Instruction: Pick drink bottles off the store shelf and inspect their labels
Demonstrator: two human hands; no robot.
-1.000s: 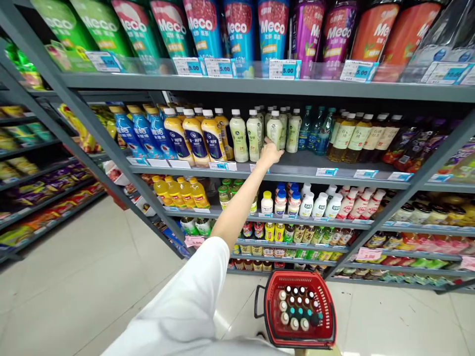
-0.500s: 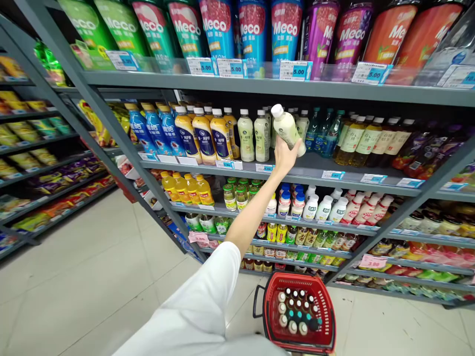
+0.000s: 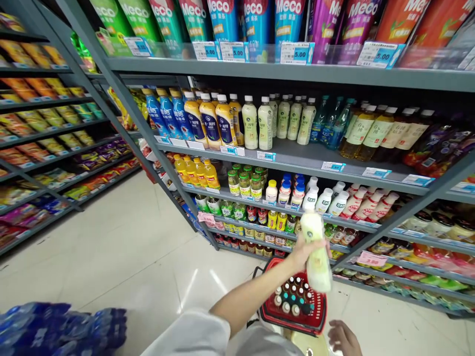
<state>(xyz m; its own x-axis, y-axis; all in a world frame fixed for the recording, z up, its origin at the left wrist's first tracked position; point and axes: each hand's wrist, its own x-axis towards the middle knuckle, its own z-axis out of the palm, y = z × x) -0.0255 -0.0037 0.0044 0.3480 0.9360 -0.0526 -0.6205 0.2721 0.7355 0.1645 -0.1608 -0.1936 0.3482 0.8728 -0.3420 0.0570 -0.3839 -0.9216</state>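
My left hand (image 3: pixel 302 252) is closed round a pale green drink bottle with a white cap (image 3: pixel 315 254). It holds the bottle tilted just above a red shopping basket (image 3: pixel 319 321) on the floor. The basket holds several capped bottles (image 3: pixel 291 296). My right hand (image 3: pixel 343 337) is low at the bottom edge, right of the basket, with its fingers curled; whatever is in it is hidden. More of the same pale green bottles (image 3: pixel 265 123) stand on the grey shelf (image 3: pixel 308 158) above.
Grey store shelving fills the view ahead, with yellow, blue and brown drink bottles, small jars and Meco cups (image 3: pixel 256 15) on top. A second shelf unit with snack packs (image 3: pixel 44 148) lines the left. Blue wrapped bottle packs (image 3: pixel 59 326) lie bottom left on the tiled floor.
My left hand lifted the pale green bottle off the shelf and brought it down to just over the red basket. My right hand has come into view.
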